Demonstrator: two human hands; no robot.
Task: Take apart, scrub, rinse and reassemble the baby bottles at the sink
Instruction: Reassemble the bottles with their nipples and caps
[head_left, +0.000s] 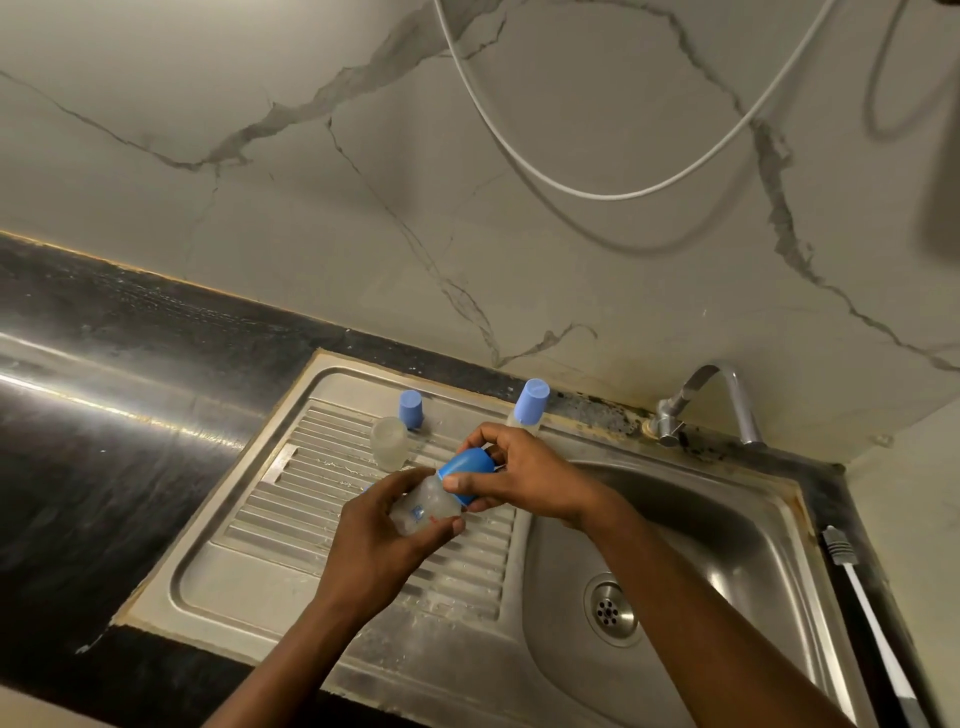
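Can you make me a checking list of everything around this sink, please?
Surface: wet ribbed steel drainboard, black counter around it.
Job's things: clear bottle in left hand, right hand gripping its blue cap; capped bottle upright at the back; loose lid and clear cup on the drainboard; brush lying right of the basin.
Clutter: nothing seen.
Hands: both over the drainboard.
Cables: white cable looping on the marble wall.
Surroundings: tap, no water running.
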